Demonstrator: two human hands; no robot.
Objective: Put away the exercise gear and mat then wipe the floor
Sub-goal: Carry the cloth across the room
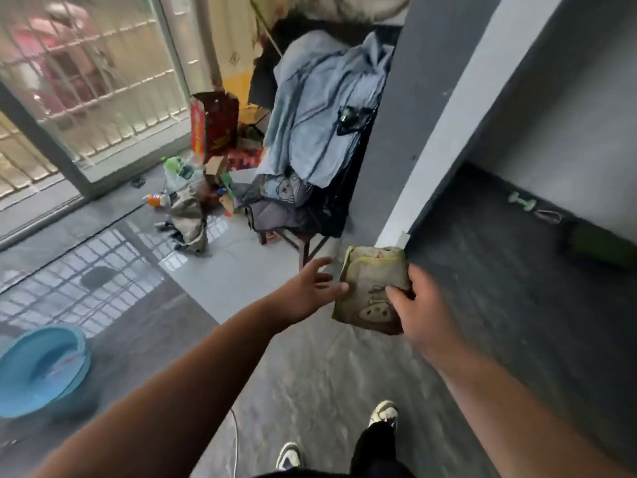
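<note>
Cloth (pixel 370 288) gripped by right hand (pixel 418 301) at shelf (pixel 517 270) corner | left hand (pixel 310 288) spread, fingertips touching it | chair (pixel 303 236) beyond | basin (pixel 41 370) on floor (pixel 310 374), left edge

Floor (pixel 310 374): blue basin (pixel 43 369), clutter, possibly bottles (pixel 174 174).

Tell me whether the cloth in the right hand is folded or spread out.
Folded. The cloth is a compact doubled-over square held in the right hand, its layered edges showing at the top.
</note>
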